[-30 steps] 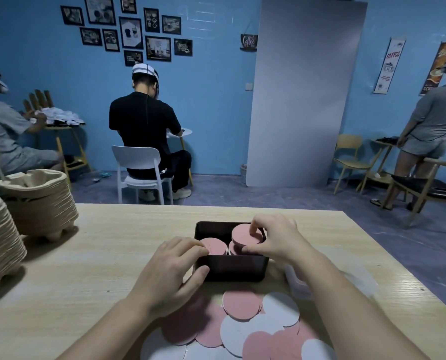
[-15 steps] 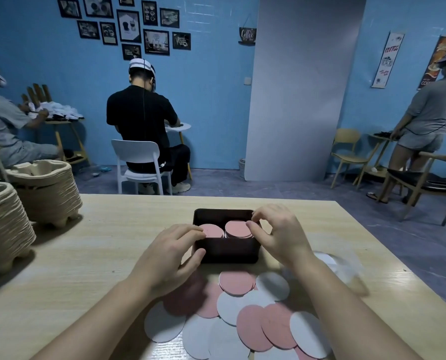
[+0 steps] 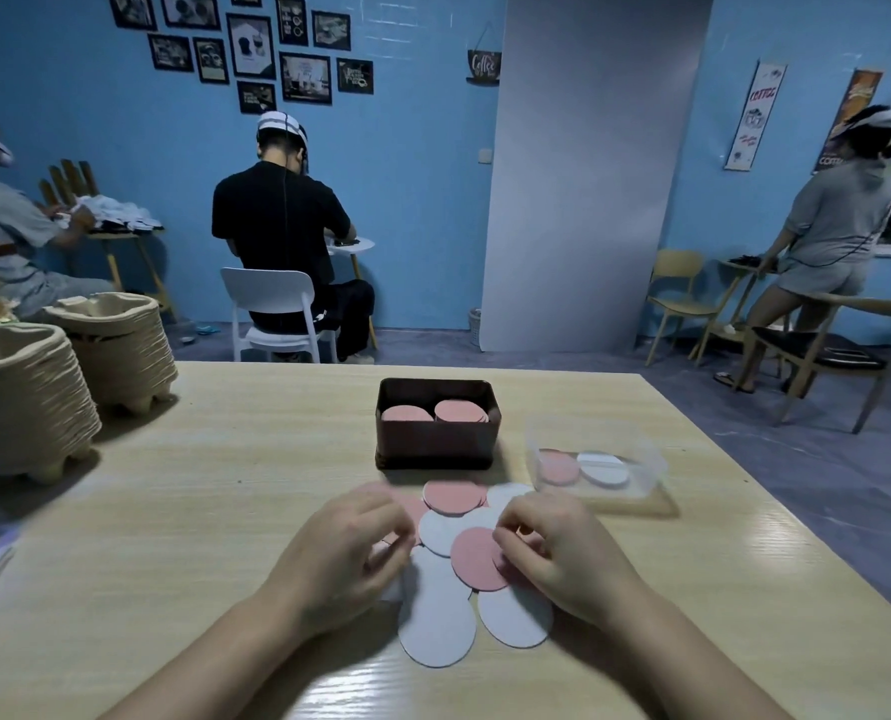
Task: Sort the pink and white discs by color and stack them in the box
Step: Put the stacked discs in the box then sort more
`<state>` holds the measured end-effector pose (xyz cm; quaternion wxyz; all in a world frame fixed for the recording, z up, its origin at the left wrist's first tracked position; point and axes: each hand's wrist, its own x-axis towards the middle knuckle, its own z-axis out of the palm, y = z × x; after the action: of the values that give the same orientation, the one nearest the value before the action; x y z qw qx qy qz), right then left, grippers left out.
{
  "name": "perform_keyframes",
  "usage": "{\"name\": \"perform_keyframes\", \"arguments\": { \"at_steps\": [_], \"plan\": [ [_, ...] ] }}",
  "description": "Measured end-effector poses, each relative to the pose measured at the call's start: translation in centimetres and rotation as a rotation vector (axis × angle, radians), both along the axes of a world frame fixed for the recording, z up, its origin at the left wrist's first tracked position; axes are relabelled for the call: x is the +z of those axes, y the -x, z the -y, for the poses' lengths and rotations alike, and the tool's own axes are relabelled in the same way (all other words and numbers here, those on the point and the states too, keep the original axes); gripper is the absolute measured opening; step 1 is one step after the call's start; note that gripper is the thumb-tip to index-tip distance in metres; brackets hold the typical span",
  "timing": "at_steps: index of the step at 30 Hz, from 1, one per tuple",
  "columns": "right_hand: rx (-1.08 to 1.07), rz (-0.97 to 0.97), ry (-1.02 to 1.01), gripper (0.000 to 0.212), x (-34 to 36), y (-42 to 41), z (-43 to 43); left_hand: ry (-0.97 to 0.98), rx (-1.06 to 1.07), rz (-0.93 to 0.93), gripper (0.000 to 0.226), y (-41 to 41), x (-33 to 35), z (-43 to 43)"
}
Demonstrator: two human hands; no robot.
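Note:
A dark brown box (image 3: 435,449) stands mid-table with two stacks of pink discs inside, a left stack (image 3: 406,414) and a right stack (image 3: 460,410). In front of it lies a loose pile of pink discs (image 3: 454,496) and white discs (image 3: 435,626). My left hand (image 3: 350,548) sits curled over the pile's left side; its fingertips are hidden against the discs. My right hand (image 3: 552,548) is curled on the right side, thumb and fingers pinching the edge of a pink disc (image 3: 477,558).
A clear plastic container (image 3: 641,478) to the right of the box holds a pink and a white disc. Two stacks of pulp trays (image 3: 111,350) stand at the table's left. Other people work at small tables by the blue wall.
Both hands have come back from the box to the loose pile. The pink disc from my right hand now lies on the right stack in the box. The view has tilted.

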<state>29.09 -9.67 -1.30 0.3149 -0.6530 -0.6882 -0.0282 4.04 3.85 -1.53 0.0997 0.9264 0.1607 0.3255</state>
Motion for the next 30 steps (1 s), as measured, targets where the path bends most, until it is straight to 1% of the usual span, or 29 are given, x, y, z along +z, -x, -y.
{"name": "perform_keyframes", "arguments": {
  "at_steps": [3, 6, 9, 13, 19, 25, 30],
  "plan": [
    [-0.001, 0.027, 0.028, 0.016, -0.6, 0.1, 1.1, 0.004, 0.008, -0.04, 0.011, 0.1, -0.9, 0.7],
    [-0.004, 0.115, 0.051, 0.03, -0.9, 0.3, 1.7, 0.001, 0.006, -0.046, 0.011, -0.4, -0.7, 1.0],
    [-0.023, 0.117, 0.048, 0.036, -0.8, -0.3, 2.5, -0.009, -0.006, -0.069, 0.007, -0.8, -0.6, 1.2],
    [-0.028, 0.149, 0.118, 0.048, -0.6, -1.8, 3.2, 0.002, 0.02, -0.07, 0.004, -0.8, -1.2, 1.0],
    [-0.023, 0.14, 0.075, 0.041, -1.2, -1.7, 2.6, -0.044, 0.013, -0.07, 0.005, -0.9, -1.4, 1.2],
    [-0.011, 0.069, -0.014, 0.042, -0.1, -1.5, 1.7, -0.031, -0.004, -0.068, 0.004, -1.2, -0.6, 1.1],
    [-0.095, 0.074, -0.097, 0.047, -0.2, -1.8, 0.9, -0.083, -0.047, -0.082, 0.009, -2.9, 0.2, 1.2]
  ]
}}
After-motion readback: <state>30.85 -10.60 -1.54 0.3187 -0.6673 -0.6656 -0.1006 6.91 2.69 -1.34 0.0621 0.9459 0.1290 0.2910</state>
